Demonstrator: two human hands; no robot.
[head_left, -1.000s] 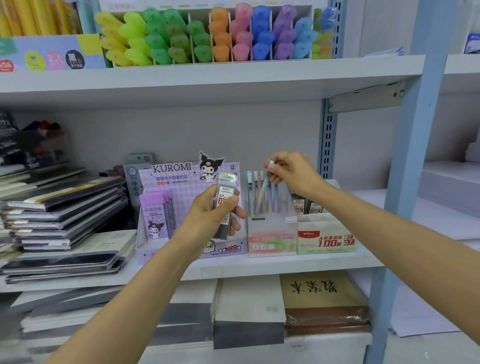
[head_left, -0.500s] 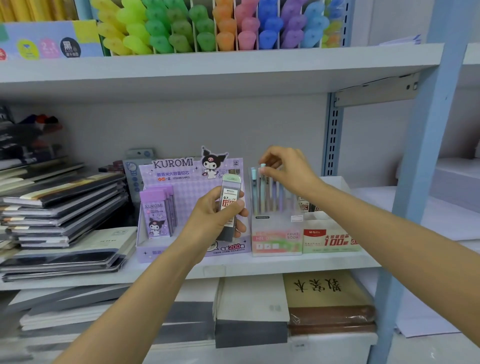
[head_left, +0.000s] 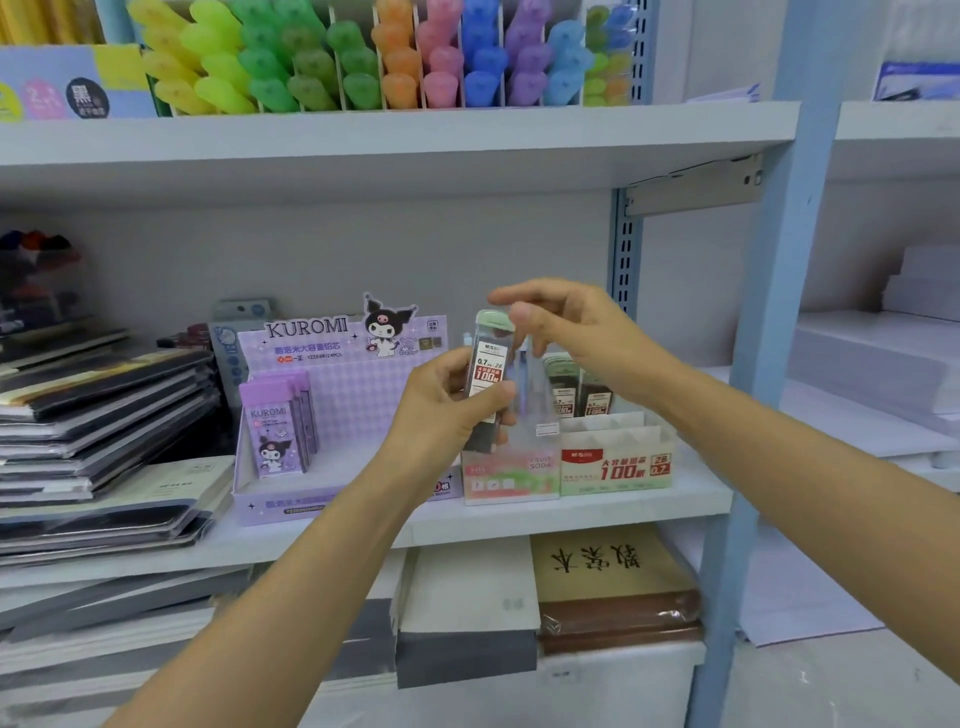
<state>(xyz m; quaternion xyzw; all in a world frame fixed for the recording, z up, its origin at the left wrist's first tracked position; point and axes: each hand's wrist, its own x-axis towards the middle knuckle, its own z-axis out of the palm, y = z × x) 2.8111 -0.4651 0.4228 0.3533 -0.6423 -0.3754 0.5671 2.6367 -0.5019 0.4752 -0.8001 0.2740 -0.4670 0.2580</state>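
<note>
A: Left hand?
B: Left hand (head_left: 441, 410) up in front of the shelf (head_left: 571, 512), thumb and fingers wrapped round the lead case (head_left: 485, 374), upright.
A: Right?
B: Right hand (head_left: 571, 332) just above, fingers loosely bent, thumb at the case's green cap (head_left: 493, 322). Gripping? Can't tell.

The person's slim, bare left forearm (head_left: 291, 597) and bare right forearm (head_left: 779, 457) are uncovered along their whole visible length, from the picture's edges to the wrists. The bare left hand (head_left: 441, 410) and bare right hand (head_left: 576, 338) are just as plain. The right thumb shows a short, rounded, neatly trimmed nail; finer detail is blurred.
</note>
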